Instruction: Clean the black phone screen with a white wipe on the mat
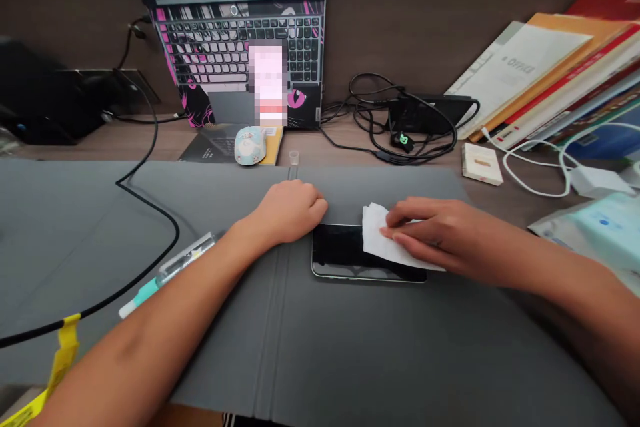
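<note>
A black phone (340, 252) lies flat, screen up, on a grey mat (320, 347). My right hand (440, 237) presses a white wipe (383, 240) onto the right part of the screen, fingers flat and together. My left hand (293, 210) rests curled against the phone's left end, steadying it; nothing shows inside its fingers.
An open laptop (240, 47) stands behind the mat, with a small mouse (250, 145) in front. A black cable (150, 213) crosses the mat at left beside a pen-like tube (170, 270). A charger with tangled cords (415, 120), stacked folders (550, 73) and a wipe packet (600, 227) are at right.
</note>
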The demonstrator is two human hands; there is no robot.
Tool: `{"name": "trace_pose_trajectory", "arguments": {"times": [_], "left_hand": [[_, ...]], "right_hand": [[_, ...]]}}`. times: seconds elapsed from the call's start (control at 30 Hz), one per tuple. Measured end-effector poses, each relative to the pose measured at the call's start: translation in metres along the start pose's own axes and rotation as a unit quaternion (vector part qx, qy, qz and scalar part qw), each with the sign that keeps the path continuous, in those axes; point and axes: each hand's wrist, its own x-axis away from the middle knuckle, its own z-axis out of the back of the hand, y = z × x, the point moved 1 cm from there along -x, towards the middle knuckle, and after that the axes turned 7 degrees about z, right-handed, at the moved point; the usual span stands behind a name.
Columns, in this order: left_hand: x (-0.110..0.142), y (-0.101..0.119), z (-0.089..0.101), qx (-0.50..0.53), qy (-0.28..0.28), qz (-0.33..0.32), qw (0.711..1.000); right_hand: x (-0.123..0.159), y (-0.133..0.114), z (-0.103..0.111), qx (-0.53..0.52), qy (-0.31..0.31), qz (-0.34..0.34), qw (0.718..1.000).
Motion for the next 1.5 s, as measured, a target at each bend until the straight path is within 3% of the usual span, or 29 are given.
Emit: {"name": "trace_pose_trajectory", "arguments": {"times": [0.33, 0.63, 0.83, 0.9, 0.97, 1.03, 1.13, 1.23, 1.5], "left_hand": [[0.003, 0.004, 0.000, -0.020, 0.003, 0.008, 1.000], [0.004, 0.007, -0.003, -0.056, 0.014, 0.014, 0.998], [0.017, 0.009, 0.003, -0.054, 0.028, -0.034, 0.998], [0.027, 0.011, 0.004, -0.043, 0.065, -0.047, 0.996], [0.038, 0.017, 0.003, -0.008, 0.181, -0.106, 0.978], [0.046, 0.027, -0.001, 0.023, 0.237, -0.179, 0.955], [0.053, 0.042, -0.011, 0.024, 0.181, -0.303, 0.935], [0.054, 0.050, -0.018, 0.011, 0.109, -0.355, 0.928], [0.057, 0.045, -0.017, 0.033, 0.072, -0.284, 0.955]], "right_hand": [[0.030, 0.009, 0.008, -0.046, -0.011, -0.034, 0.998], [0.010, -0.006, -0.014, 0.008, 0.060, 0.006, 0.998], [-0.001, -0.017, -0.021, 0.044, 0.045, 0.036, 0.997], [-0.001, -0.018, -0.023, 0.036, 0.059, 0.072, 0.995], [0.001, -0.014, -0.023, 0.028, 0.093, 0.077, 0.992], [0.006, -0.007, -0.019, 0.053, 0.141, 0.054, 0.987], [0.014, 0.004, -0.012, 0.074, 0.177, 0.008, 0.981], [0.018, 0.008, -0.007, 0.036, 0.149, -0.014, 0.988], [0.022, 0.013, -0.004, -0.038, 0.075, -0.076, 0.994]]}}
